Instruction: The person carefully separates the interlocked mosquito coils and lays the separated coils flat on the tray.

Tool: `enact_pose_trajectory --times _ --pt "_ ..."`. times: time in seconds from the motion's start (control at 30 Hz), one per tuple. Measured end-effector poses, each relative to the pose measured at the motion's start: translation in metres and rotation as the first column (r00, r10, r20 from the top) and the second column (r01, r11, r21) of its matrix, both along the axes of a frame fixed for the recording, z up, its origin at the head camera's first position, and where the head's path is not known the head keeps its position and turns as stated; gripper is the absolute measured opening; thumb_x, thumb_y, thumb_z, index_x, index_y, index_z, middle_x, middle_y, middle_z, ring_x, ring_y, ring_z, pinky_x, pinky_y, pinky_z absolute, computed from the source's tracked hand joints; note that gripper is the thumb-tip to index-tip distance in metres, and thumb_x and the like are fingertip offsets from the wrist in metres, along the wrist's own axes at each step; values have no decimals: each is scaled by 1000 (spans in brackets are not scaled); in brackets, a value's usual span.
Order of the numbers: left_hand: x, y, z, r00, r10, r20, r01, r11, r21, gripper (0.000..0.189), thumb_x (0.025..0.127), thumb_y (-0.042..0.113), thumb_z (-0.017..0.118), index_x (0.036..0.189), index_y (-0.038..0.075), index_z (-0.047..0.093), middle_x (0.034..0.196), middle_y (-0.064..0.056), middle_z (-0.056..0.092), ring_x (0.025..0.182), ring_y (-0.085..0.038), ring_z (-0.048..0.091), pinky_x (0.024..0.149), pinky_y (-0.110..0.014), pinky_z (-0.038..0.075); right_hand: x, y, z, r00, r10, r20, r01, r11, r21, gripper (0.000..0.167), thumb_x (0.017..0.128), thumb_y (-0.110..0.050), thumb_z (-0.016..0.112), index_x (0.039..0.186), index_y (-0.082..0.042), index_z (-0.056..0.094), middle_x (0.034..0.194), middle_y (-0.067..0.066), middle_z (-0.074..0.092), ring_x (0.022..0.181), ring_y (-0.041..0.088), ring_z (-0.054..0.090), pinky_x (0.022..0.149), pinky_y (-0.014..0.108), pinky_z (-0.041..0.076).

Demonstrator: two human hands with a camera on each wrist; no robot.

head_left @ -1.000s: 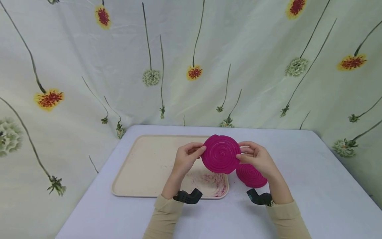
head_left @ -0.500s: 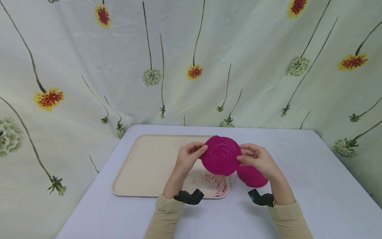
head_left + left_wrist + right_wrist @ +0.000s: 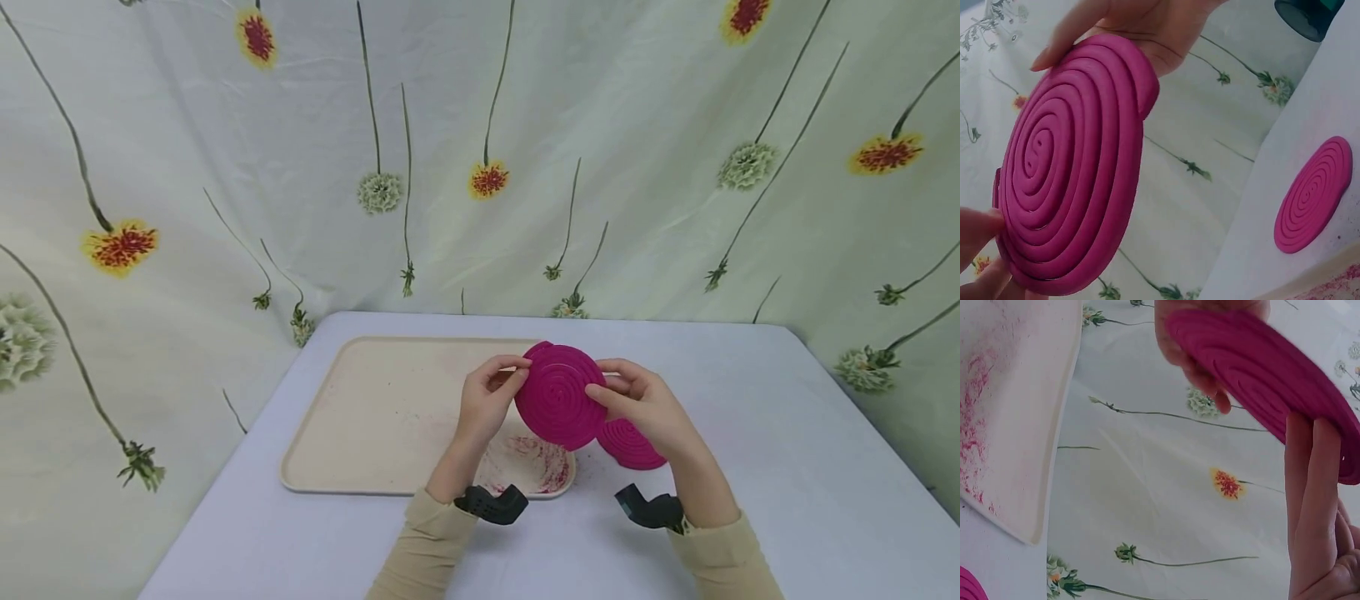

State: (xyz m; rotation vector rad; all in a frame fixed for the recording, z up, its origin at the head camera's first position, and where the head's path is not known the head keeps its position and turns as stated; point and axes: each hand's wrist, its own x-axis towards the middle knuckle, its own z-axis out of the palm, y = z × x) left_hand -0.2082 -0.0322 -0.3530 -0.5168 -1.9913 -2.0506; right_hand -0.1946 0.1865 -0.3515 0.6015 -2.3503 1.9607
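A magenta spiral disc (image 3: 558, 398) of coiled, clay-like rope is held up above the tray's right end, its ringed face toward the head camera. My left hand (image 3: 487, 398) pinches its upper left edge between thumb and fingers. At the opposite edge, my right hand (image 3: 647, 408) grips it, thumb (image 3: 603, 395) on the face and fingers behind. The left wrist view shows the rings of the disc (image 3: 1075, 169) close up, with a loose coil end at the rim. A second magenta spiral disc (image 3: 628, 446) lies on the table, partly hidden behind the held one.
A cream tray (image 3: 375, 408) covers the table's left and middle, with magenta smears (image 3: 551, 458) in its near right corner. The white tabletop (image 3: 772, 433) extends to the right. Behind it hangs a flower-printed cloth (image 3: 660, 225).
My left hand has shifted right along with the disc, which has dropped slightly and turned a little. My right thumb now reaches further over its face. The second disc has stayed put.
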Motion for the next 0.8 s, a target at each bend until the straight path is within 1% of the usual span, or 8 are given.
enact_pose_trajectory --times 0.07,0.13,0.2,0.27,0.4,0.53,0.67,0.8 --pt "2 2 1 1000 -20 -3 20 999 -41 24 87 -3 62 110 -10 61 111 -24 60 96 -26 59 79 -21 52 3 -5 2 999 -38 -11 38 999 -25 38 91 -10 61 125 4 50 106 19 65 84 17 67 74 31 56" --pt "4 5 1 998 -53 -18 52 996 -68 32 86 -3 62 117 -10 57 120 -24 56 106 -33 55 85 -29 52 5 -12 2 997 -75 -25 73 996 -52 39 92 -12 59 127 4 49 112 23 62 88 15 66 75 30 56" --pt "3 7 1 995 -99 -28 97 994 -58 41 86 -5 62 125 -10 51 130 -24 49 114 -37 50 89 -36 51 7 -18 2 994 -101 -45 98 992 -83 40 94 -13 56 129 3 48 116 25 60 92 13 65 77 30 55" --pt "1 9 -3 990 -142 -21 141 990 -13 46 85 -7 61 129 -9 47 137 -24 43 120 -39 46 90 -41 49 8 -23 1 992 -105 -75 96 989 -112 39 97 -14 51 130 4 47 119 22 58 95 12 64 79 28 54" --pt "-7 14 -14 981 -194 5 193 977 95 49 88 -7 59 135 -4 45 144 -16 36 128 -34 40 93 -38 47 8 -30 -3 984 -63 -164 35 985 -168 36 100 -14 43 129 8 47 119 9 59 103 13 60 83 28 53" --pt "-10 19 -23 977 -209 -46 213 965 153 44 90 -1 59 132 -1 47 143 -11 38 127 -29 42 94 -35 46 7 -35 -9 973 -58 -222 21 985 -169 34 96 -5 49 127 9 48 118 -6 60 107 10 58 86 27 51" --pt "-8 22 -26 972 -216 -98 231 956 182 32 91 0 58 120 -6 48 142 -15 38 125 -32 45 94 -35 46 5 -39 -14 966 -90 -241 51 985 -163 36 92 3 53 128 8 49 118 -9 59 111 7 56 87 26 50" --pt "-8 23 -26 973 -211 -91 223 961 165 27 92 1 57 117 -7 51 144 -15 37 129 -35 40 98 -37 43 5 -44 -15 955 -155 -253 112 978 -179 35 91 4 55 126 8 52 114 -9 61 108 7 58 86 25 50"
